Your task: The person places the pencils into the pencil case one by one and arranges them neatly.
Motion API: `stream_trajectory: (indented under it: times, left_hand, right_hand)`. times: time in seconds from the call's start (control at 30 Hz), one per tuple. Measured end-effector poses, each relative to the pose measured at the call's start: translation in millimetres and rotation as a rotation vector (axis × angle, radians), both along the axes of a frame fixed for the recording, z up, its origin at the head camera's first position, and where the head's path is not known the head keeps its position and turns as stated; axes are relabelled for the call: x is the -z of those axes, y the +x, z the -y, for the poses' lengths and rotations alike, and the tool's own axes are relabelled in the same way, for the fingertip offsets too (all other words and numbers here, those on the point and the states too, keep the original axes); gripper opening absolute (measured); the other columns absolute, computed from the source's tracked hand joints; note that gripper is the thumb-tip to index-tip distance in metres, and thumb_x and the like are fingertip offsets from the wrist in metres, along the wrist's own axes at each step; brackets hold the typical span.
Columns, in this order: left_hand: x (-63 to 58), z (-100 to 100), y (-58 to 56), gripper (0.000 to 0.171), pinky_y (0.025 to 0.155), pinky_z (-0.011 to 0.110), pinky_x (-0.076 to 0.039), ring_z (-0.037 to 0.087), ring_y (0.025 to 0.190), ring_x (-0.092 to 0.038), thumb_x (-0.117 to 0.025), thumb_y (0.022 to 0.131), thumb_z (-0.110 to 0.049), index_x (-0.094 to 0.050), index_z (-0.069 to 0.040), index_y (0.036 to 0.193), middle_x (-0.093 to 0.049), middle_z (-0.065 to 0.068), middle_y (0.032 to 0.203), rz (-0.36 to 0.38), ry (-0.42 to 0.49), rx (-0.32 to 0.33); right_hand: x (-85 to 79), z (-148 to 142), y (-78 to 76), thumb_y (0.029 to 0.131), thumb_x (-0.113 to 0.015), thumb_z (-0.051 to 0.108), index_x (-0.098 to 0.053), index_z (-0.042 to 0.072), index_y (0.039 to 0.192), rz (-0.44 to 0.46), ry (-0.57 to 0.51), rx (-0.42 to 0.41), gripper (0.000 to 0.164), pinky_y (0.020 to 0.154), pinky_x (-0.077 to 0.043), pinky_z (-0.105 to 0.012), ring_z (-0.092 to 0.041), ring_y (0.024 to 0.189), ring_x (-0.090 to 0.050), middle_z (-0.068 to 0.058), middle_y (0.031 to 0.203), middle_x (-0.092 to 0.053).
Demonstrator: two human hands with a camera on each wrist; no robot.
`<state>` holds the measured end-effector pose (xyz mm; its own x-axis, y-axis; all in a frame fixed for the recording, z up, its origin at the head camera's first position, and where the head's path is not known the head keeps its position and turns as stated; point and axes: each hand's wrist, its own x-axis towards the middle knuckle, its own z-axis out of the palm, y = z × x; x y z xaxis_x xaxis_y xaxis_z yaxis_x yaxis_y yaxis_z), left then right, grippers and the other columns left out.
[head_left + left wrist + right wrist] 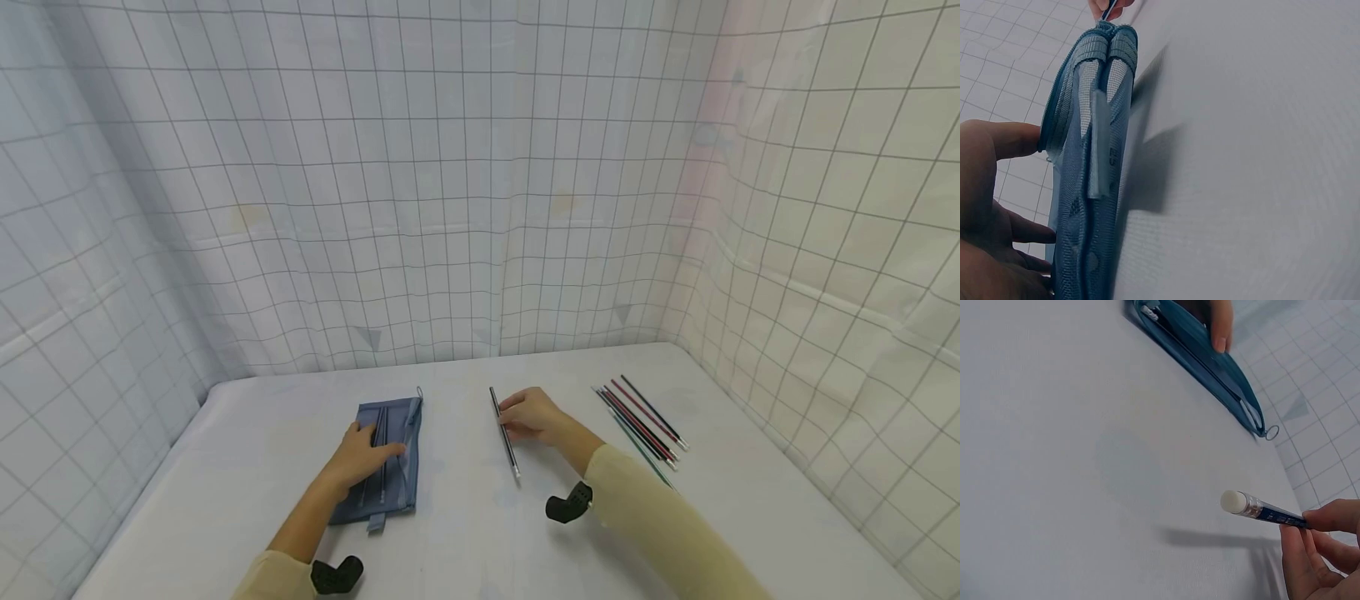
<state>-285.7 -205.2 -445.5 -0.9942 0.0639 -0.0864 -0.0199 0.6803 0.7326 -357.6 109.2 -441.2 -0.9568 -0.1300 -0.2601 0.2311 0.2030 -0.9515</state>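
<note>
A blue mesh zip pencil case (405,492) lies on the white table, with slim dark pencils visible through its top. My left hand (358,458) rests on it, fingers spread over the upper face; in the left wrist view the thumb touches the zip edge. Between thumb and fingertips, my right hand (534,415) pinches a dark pencil (1275,515) at the middle of the table. This pencil has a white eraser and silver ferrule pointing toward me. The case's zip side gapes in the right wrist view, showing a white tip inside.
Several loose pencils (637,421), black, red and green, lie in a slanted group at the right of the table. White grid-patterned curtains (465,208) stand behind and at both sides. A small ring (1272,432) hangs from the case's far end.
</note>
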Motion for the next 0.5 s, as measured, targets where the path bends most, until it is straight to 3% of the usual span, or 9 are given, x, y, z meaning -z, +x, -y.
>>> stream_trajectory:
  times: [0.5]
  left_hand:
    - [-0.9, -1.3, 1.9, 0.089, 0.111, 0.073, -0.026, 0.065, 0.144, -0.013, -0.067, 0.099, -0.038, -0.026, 0.022, 0.151, -0.006, 0.046, 0.158, -0.002, -0.002, -0.007]
  right_hand:
    - [0.5, 31.5, -2.5, 0.09, -0.073, -0.006, -0.07, -0.006, 0.114, 0.013, -0.029, -0.04, 0.025, 0.062, -0.059, -0.026, -0.016, 0.074, -0.066, -0.014, 0.099, -0.067]
